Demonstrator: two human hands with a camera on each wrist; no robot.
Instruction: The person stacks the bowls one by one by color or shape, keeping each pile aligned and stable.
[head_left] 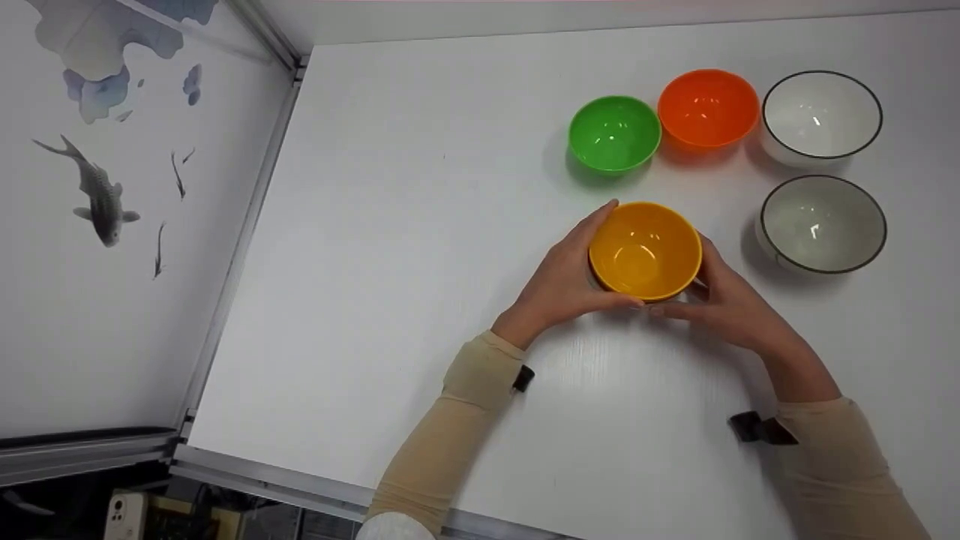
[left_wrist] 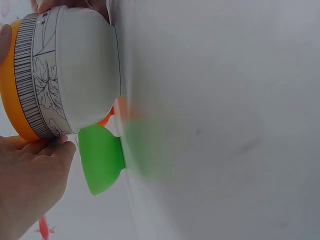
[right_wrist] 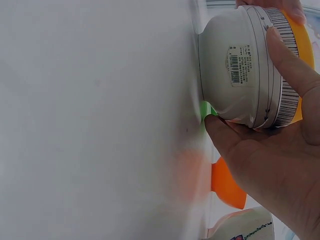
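Note:
A yellow bowl (head_left: 645, 251) sits nested in a white patterned bowl (left_wrist: 87, 70), both upright, the lower one's foot right at the tabletop. My left hand (head_left: 566, 277) grips the pair from the left, thumb along the near side of the yellow bowl and fingers round its far side. From the right, my right hand (head_left: 724, 300) holds the patterned bowl, its thumb on the wall near the barcode label (right_wrist: 240, 65). In the head view the patterned bowl is almost wholly hidden under the yellow one.
Behind the stack stand a green bowl (head_left: 615, 135) and an orange bowl (head_left: 709, 109). To the right are a white bowl with a dark rim (head_left: 821, 116) and a greyish dark-rimmed bowl (head_left: 823, 225). A metal-framed panel (head_left: 247, 217) borders the white table (head_left: 375, 262) on the left.

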